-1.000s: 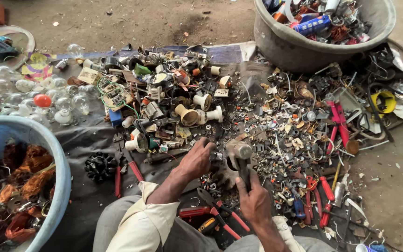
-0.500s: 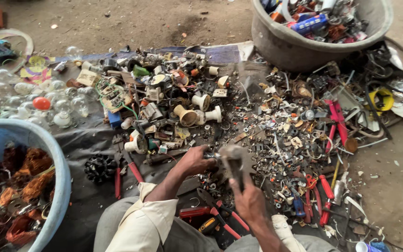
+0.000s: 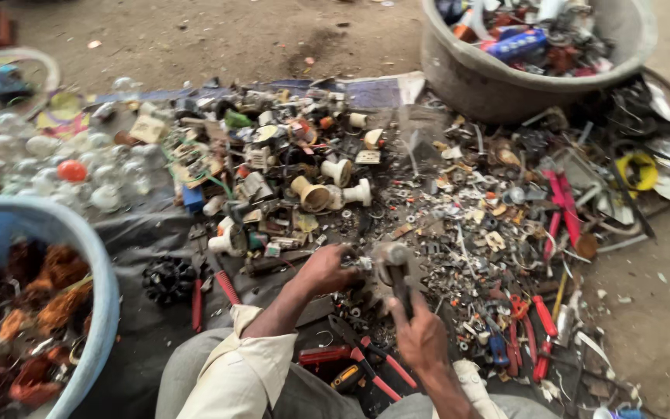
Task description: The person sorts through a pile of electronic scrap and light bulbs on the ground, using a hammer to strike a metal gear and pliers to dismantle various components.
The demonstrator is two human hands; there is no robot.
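My left hand reaches into the scrap pile and grips a small metal part just left of the hammer head. My right hand is closed around the dark handle of a hammer, whose metal head sits right beside the left fingers. Both hands work over a dark sheet strewn with small metal and plastic scrap. Red-handled pliers lie left of my left forearm, and more red-handled tools lie between my knees.
A blue tub with copper wire coils stands at lower left. A grey tub of mixed scrap sits at upper right. Glass bulbs lie at left, cream lamp holders mid-pile, red tools and a yellow ring at right on bare ground.
The hammer head has come down from its raised, blurred position beside the left fingers. My left hand stayed on the small part.
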